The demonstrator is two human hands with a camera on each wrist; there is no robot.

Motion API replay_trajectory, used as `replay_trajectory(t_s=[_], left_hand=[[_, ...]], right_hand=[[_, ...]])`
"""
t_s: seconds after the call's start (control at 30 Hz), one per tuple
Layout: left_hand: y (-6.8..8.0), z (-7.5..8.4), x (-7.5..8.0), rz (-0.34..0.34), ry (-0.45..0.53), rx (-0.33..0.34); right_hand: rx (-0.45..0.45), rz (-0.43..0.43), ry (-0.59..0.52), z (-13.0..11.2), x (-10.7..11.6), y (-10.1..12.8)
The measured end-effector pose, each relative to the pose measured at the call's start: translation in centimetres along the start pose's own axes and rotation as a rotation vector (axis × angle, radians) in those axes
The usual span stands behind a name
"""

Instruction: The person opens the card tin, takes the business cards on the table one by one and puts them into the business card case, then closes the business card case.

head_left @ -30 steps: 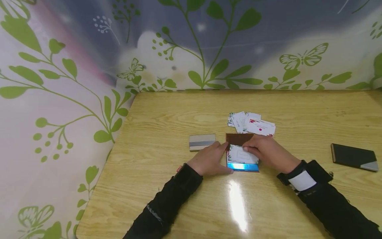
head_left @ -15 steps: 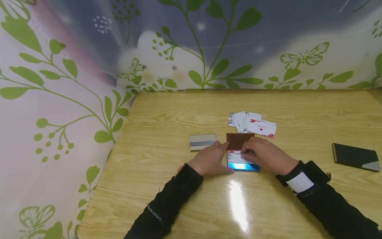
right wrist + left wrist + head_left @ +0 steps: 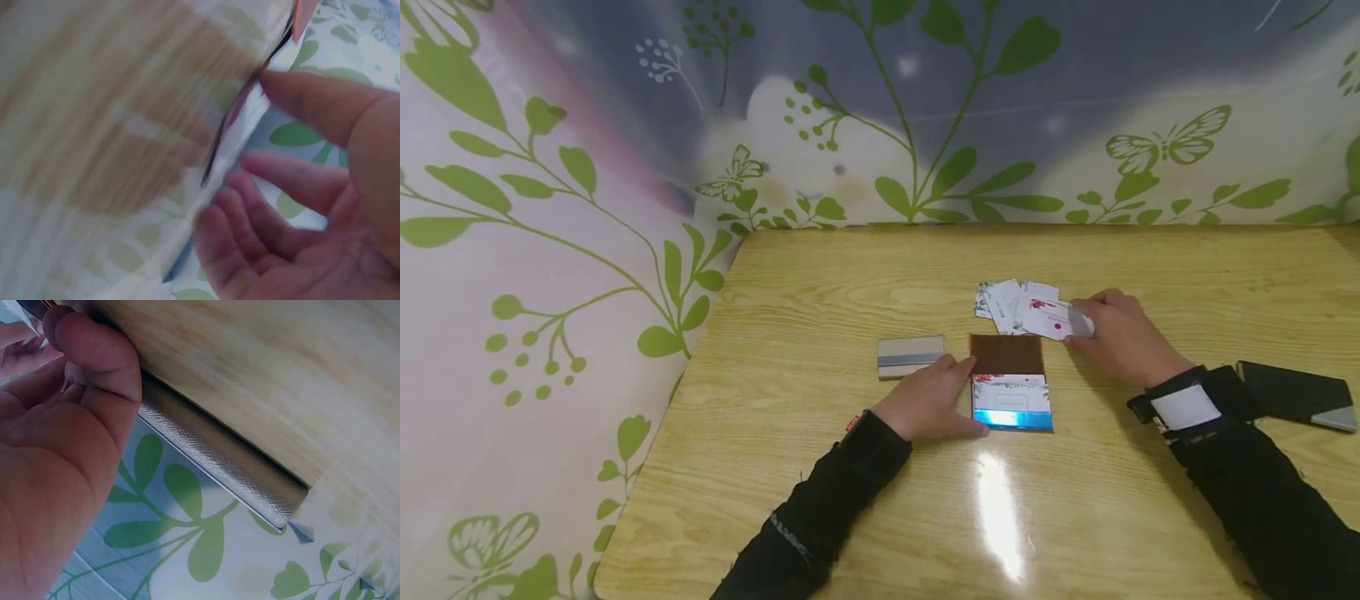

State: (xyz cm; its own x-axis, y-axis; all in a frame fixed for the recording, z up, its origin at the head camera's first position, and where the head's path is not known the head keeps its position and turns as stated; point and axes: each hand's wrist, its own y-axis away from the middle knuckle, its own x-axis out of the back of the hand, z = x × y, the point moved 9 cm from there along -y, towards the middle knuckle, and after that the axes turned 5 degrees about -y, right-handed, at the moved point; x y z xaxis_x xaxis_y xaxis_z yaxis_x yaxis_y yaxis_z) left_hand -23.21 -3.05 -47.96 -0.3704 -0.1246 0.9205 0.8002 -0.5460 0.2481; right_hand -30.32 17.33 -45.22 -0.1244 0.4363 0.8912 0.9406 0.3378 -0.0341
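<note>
A brown card holder [image 3: 1006, 354] lies open on the table, with a white floral card [image 3: 1011, 393] tucked behind its shiny blue strip [image 3: 1030, 420]. My left hand [image 3: 925, 402] holds the holder by its left edge, thumb at the lower corner. Beyond it, my right hand [image 3: 1126, 340] pinches the right end of a white card with red flowers [image 3: 1048, 315]. That card overlaps several other white cards [image 3: 1003, 302] fanned behind the holder. In the right wrist view the thumb and fingertips [image 3: 272, 81] meet the card's edge, which is blurred.
Left of the holder lies a beige card case [image 3: 895, 348] with a grey band, close to my left fingers. A black case [image 3: 1292, 396] with a silver corner sits at the right, near my right wrist. A printed wall covering [image 3: 820, 175] borders the wooden table [image 3: 820, 283].
My right hand has let go of the floral card in the holder, which has slid lower behind the strip, then moved up and right to the red-flowered card. The left hand stays put.
</note>
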Motion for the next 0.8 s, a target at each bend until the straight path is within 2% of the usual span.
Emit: replay_trajectory(t_s=[0.1, 0.17, 0.27, 0.47, 0.67, 0.73, 0.8], left_hand=[[0.0, 0.0, 0.0, 0.001, -0.001, 0.001], [0.0, 0.0, -0.1, 0.003, -0.002, 0.004], [-0.1, -0.1, -0.1, 0.005, -0.001, 0.003], [-0.1, 0.0, -0.2, 0.009, 0.0, -0.003], [-0.2, 0.0, -0.1, 0.008, -0.012, -0.004], [-0.2, -0.1, -0.1, 0.005, -0.013, 0.0], [-0.1, -0.1, -0.1, 0.004, -0.012, 0.003]], right_hand=[[-0.031, -0.06, -0.002, 0.8, -0.4, -0.2], [-0.042, -0.067, 0.0, 0.9, -0.4, -0.2], [-0.051, -0.029, 0.006, 1.0, 0.0, -0.1], [-0.06, 0.103, -0.035, 1.3, 1.5, 0.1], [-0.031, 0.196, -0.145, 0.2, 3.2, 0.5], [-0.01, 0.2, -0.211, -0.8, 3.4, 0.6], [0.029, 0.164, -0.276, -2.0, 3.0, 0.6]])
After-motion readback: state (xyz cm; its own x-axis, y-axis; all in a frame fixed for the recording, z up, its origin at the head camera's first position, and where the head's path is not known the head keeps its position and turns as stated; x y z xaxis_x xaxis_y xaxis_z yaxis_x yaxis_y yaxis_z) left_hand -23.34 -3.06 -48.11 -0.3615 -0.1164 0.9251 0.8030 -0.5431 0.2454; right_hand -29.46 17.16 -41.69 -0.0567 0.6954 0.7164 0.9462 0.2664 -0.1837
